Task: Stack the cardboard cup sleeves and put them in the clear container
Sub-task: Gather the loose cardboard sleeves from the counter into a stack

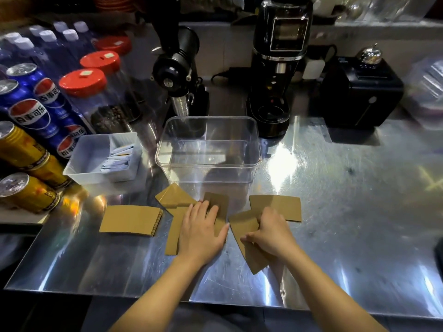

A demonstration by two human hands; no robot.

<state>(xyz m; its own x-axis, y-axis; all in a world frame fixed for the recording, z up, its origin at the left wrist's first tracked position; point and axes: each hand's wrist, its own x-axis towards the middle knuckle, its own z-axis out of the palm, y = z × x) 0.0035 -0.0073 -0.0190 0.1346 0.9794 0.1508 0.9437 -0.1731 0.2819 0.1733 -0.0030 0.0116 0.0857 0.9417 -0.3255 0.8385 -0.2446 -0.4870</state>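
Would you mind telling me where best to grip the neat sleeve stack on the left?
Probably pinch the neat stack across its right end, where the layered edges show, coming from the right with the left hand. It lies flat, squared and apart from the loose sleeves.

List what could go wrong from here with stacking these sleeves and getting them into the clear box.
1. The loose sleeves lie fanned at different angles; gathered like this, they may stack crooked and jam against the clear container walls.
2. The right hand pinches a few sleeves loosely; some may slip on the slick metal counter.
3. The neat stack sits apart on the left and could be missed.
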